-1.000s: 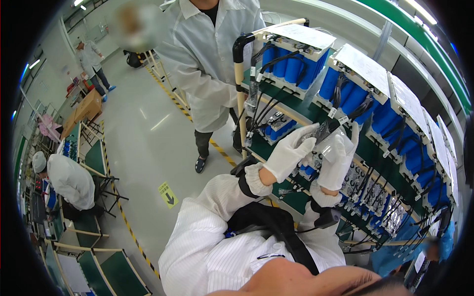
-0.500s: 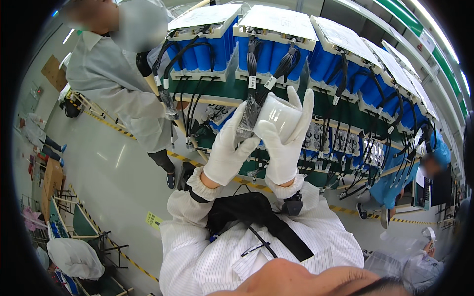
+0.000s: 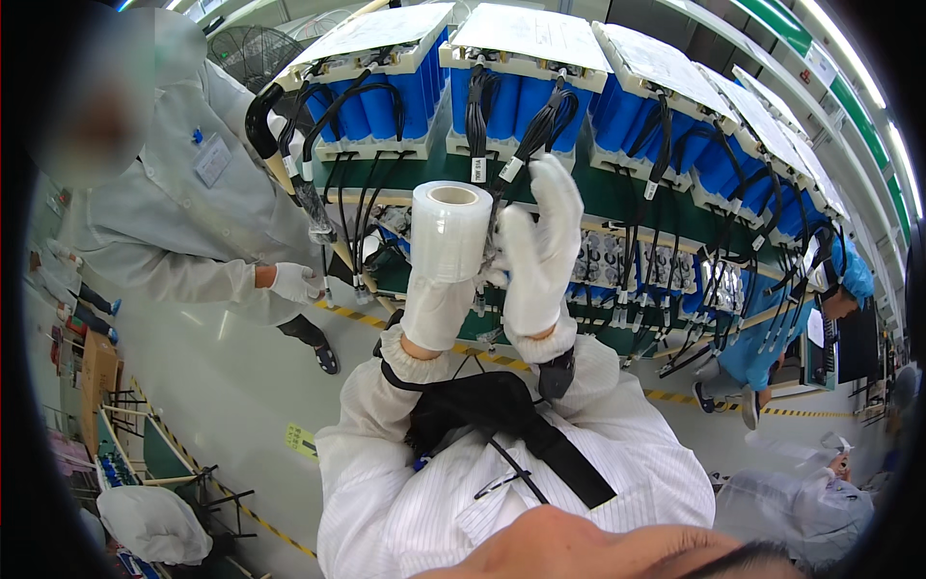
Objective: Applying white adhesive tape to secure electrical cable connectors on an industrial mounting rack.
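Observation:
A roll of clear stretch film (image 3: 449,236) stands upright with its cardboard core facing up. My white-gloved left hand (image 3: 434,314) holds it from behind and below; the roll hides most of those fingers. Just to the right, my gloved right hand (image 3: 542,246) is raised with its fingers stretched upward, apart from the roll. Between the two hands hangs a bundle of black cables (image 3: 531,140), tagged with white labels, coming from a blue battery pack (image 3: 511,108). Its lower end, partly wrapped in film, is mostly hidden by the roll and my right hand.
More blue battery packs (image 3: 632,114) with white top sheets line the green bench, their black cables hanging over its edge. A co-worker in a pale coat (image 3: 193,207) stands close at left. Another in blue (image 3: 752,338) is at right. Lower packs sit beneath.
The film roll has passed from my right hand to my left and moved left of the cable bundle. My right hand has let go. The co-worker at left has come closer.

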Available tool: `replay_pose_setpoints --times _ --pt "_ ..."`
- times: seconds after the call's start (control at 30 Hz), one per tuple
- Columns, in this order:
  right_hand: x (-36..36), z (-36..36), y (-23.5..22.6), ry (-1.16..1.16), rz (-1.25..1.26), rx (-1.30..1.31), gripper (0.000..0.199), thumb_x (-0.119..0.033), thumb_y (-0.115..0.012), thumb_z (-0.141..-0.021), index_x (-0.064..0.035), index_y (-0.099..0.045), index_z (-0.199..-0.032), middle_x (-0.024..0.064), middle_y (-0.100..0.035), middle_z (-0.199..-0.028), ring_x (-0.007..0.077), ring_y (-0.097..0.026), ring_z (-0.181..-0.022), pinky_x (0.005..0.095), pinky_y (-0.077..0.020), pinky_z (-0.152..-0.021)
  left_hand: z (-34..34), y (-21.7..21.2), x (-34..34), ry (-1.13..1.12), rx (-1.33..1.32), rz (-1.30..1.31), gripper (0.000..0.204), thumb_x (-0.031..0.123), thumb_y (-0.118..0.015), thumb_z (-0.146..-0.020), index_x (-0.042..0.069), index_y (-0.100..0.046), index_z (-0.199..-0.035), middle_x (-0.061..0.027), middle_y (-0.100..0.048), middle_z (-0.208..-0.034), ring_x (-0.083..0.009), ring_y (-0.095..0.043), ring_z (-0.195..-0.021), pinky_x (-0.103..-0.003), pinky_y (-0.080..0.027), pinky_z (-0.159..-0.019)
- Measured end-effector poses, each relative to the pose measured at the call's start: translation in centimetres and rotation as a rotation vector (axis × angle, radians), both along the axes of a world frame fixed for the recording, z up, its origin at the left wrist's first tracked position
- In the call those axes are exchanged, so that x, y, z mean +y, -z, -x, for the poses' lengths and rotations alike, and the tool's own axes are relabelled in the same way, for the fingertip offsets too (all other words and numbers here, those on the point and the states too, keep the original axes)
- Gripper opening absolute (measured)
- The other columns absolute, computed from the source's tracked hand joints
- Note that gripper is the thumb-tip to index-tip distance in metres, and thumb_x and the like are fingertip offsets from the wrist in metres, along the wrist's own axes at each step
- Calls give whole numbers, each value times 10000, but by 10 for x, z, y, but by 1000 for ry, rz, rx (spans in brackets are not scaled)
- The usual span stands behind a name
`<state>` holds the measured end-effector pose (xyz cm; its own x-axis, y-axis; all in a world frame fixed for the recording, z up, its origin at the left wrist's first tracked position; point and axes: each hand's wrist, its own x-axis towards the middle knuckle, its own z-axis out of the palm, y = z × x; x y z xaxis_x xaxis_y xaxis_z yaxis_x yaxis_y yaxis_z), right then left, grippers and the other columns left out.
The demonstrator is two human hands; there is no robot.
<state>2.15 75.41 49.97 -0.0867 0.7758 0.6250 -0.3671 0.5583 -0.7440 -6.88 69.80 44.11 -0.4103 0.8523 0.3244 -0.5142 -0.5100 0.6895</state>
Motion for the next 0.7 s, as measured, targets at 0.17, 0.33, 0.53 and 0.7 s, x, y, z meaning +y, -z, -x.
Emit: replay_pose_setpoints --times 0.17,0.33,0.53,0.7 --pt "44 15 44 -923 624 267 504 -401 -378 -945 -26 -382 -1281 103 -500 -1165 167 -487 -1098 353 -393 -952 5 -1 1 401 -181 -112 522 323 -507 -889 -11 -370 -1265 -197 -521 -1114 -300 -567 -913 -348 -499 -713" --pt "11 53 31 -1291 516 511 656 -439 -422 -893 -24 -242 -1368 208 -424 -1263 273 -513 -986 367 -455 -788 1 0 -5 467 -489 22 440 279 -446 -919 -22 -393 -1234 -183 -516 -1081 -275 -550 -861 -296 -492 -647" --pt "-3 59 53 -882 454 626 641 -405 -315 -945 170 -336 -1230 281 -543 -1070 291 -632 -789 342 -571 -644 -13 10 1 735 -859 -74 479 322 -376 -952 -22 -341 -1283 -263 -521 -1097 -327 -578 -872 -331 -531 -690" --pt "36 17 72 -1109 576 362 606 -487 -410 -901 -15 -365 -1277 161 -528 -1143 245 -564 -997 358 -488 -846 -12 0 -11 449 -434 120 453 353 -354 -960 -50 -469 -1135 -227 -591 -880 -271 -604 -696 -266 -492 -516"
